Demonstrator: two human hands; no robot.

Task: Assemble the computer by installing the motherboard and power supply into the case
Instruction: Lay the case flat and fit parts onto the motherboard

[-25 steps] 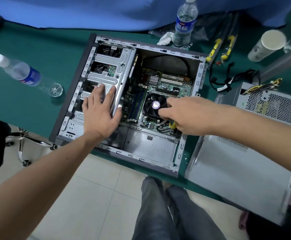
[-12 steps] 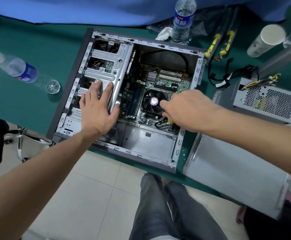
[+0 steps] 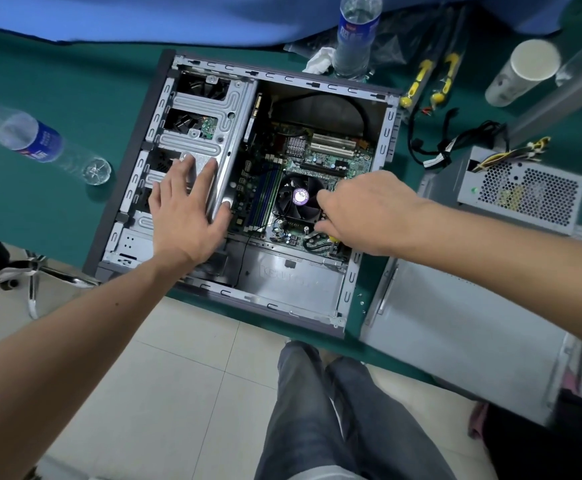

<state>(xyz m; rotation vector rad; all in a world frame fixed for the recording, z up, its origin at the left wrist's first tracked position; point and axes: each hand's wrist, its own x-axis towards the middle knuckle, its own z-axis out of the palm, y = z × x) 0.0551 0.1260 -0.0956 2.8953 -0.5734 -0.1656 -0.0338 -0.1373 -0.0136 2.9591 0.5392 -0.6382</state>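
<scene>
Hands unmoved; motherboard (image 3: 303, 188) lies inside case (image 3: 165, 84).

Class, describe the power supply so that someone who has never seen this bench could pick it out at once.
Start at the open computer case lying on the green table. Look past its right side: the power supply is the grey metal box there, outside the case. Its perforated grille and its bundle of yellow and black cables set it apart from the plain flat panel nearer the person.

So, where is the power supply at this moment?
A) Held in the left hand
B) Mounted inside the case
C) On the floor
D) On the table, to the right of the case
D: the power supply sits on the green table outside the open case, on its right side, its cables loose.
</scene>
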